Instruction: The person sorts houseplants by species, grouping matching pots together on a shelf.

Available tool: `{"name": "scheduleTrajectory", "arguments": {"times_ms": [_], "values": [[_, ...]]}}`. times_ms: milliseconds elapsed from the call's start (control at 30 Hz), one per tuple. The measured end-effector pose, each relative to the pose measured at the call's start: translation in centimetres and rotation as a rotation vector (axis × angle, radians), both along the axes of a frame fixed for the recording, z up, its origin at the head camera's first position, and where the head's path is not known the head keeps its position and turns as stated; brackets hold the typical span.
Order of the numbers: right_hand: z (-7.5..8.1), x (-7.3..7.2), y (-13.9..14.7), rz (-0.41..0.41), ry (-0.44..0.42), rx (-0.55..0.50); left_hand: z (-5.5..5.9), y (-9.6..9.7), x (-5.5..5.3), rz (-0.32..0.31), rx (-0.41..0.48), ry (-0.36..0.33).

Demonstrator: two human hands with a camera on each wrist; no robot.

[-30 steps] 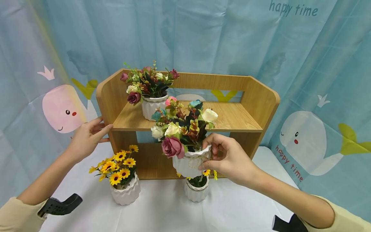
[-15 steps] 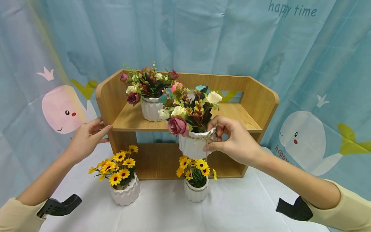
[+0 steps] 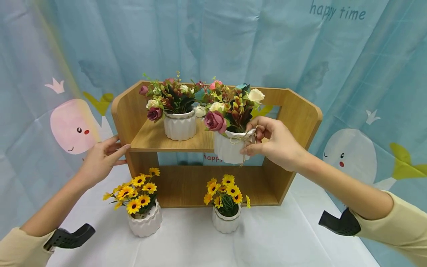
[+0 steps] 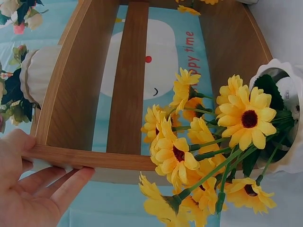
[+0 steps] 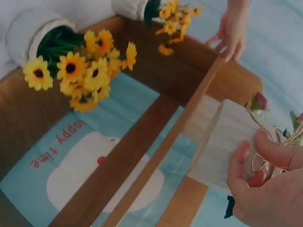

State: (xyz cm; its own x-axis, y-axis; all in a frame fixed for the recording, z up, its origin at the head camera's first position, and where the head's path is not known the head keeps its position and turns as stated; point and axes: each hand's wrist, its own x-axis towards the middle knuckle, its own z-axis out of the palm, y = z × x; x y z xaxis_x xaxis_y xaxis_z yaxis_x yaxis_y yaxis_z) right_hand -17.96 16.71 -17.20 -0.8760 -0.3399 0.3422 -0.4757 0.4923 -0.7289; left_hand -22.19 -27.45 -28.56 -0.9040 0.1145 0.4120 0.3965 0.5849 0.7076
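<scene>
My right hand [image 3: 275, 142] grips the rim side of a white flowerpot [image 3: 230, 148] filled with mixed artificial roses, a twine bow tied round it. That pot is held up in front of the upper shelf's front edge, its base a little lower than the board. In the right wrist view the thumb and fingers [image 5: 239, 165] clasp the pot by the twine. My left hand [image 3: 101, 157] rests against the left side panel of the wooden shelf [image 3: 133, 111], fingers extended along its outer face. In the left wrist view the fingertips touch the panel's edge.
A second white pot of roses [image 3: 180, 126] stands at the left of the upper shelf. Two white pots of yellow sunflowers, one at left [image 3: 145, 222] and one at centre [image 3: 227, 220], stand on the white cloth [image 3: 186, 244] before the shelf. A blue curtain [image 3: 220, 40] hangs behind.
My right hand has raised the rose pot from low before the shelf and carried it up and rightward. The left hand has stayed on the side panel.
</scene>
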Motion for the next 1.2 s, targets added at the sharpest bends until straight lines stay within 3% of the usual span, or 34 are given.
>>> {"name": "scheduleTrajectory", "arguments": {"times_ms": [200, 600, 867, 1200], "values": [[0.6, -1.0, 0.5, -0.029, -0.039, -0.006, 0.1, 0.0, 0.1, 0.001, -0.007, -0.002], [1.0, -3.5, 1.8, -0.091, -0.019, 0.023, 0.1, 0.1, 0.2, 0.006, -0.014, 0.003], [1.0, -5.2, 2.6, -0.07, -0.102, -0.091, 0.0, 0.2, 0.2, 0.001, -0.003, -0.005], [0.7, -7.1, 3.8, -0.066, -0.128, -0.148, 0.1, 0.3, 0.3, 0.006, -0.007, -0.009]]}}
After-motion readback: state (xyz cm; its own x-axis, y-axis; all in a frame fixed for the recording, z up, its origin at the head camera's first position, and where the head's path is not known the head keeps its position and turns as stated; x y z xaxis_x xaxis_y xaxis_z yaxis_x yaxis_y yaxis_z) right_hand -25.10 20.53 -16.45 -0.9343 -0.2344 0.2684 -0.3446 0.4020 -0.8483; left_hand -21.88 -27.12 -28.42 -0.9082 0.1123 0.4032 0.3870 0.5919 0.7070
